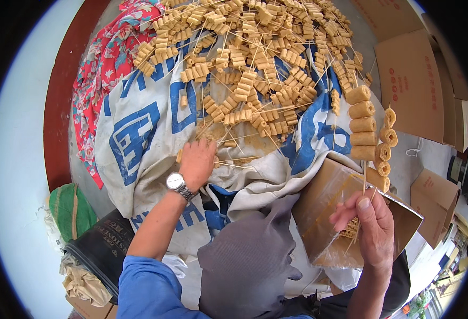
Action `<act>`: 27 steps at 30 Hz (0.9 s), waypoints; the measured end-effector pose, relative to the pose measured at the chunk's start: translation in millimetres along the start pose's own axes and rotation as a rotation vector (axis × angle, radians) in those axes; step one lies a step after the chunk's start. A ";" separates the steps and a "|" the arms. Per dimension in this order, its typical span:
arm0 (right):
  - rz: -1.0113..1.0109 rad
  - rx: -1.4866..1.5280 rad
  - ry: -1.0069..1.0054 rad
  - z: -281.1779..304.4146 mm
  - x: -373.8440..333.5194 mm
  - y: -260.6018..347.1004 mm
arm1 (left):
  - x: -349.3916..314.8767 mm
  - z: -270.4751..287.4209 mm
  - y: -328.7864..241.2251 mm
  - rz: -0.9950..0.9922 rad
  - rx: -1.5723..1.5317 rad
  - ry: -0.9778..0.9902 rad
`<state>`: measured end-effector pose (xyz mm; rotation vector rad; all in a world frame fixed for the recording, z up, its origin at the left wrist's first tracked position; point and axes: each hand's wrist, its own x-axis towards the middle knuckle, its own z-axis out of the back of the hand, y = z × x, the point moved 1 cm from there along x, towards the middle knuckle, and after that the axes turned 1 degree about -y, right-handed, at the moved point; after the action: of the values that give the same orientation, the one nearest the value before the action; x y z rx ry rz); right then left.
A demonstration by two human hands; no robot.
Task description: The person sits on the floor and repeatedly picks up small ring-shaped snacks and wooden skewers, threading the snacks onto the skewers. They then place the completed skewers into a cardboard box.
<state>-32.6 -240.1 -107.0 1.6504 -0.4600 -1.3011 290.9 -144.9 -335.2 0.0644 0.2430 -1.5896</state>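
Note:
My right hand (375, 226) pinches the lower stick ends of two upright skewers, threaded with tan rolls that look like bean-curd skin: one longer row (363, 122) and another beside it (387, 138). It is above an open carton (319, 199), in which more skewers (351, 228) lie. On the printed white tarp (133, 135), my left hand (198, 162) is closed palm-down over a skewer; a bit of roll shows at either side of the hand, while its middle is hidden. Sticks and crumbs lie around the fingers. Beyond is a large heap of skewered rolls (250, 64).
Red flowered cloth (112, 64) lies along the left of the heap. A black bucket (104, 239) and a green sack (72, 212) stand at lower left. Cardboard boxes (409, 80) line the right side, with another box (433, 204) farther down. Grey cloth (244, 260) fills the lower middle.

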 end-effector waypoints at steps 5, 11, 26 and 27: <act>0.007 0.027 0.004 1.7 -4.8 -3.7 | 31.3 63.6 -4.1 0.302 -0.676 0.025; 0.001 0.043 0.010 2.6 -9.5 -3.1 | 76.3 38.8 -11.8 0.693 -1.703 0.181; -0.033 0.074 -0.034 19.9 -12.3 -5.9 | 113.7 -15.4 -43.2 0.345 -0.698 -0.018; -0.034 0.078 -0.036 19.9 -12.8 -7.6 | 119.3 -14.6 -39.2 0.305 -0.552 -0.117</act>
<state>-57.1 -235.5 -106.1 1.7086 -0.5121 -1.3543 246.0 -258.4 -367.8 -0.4006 0.5446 -1.1752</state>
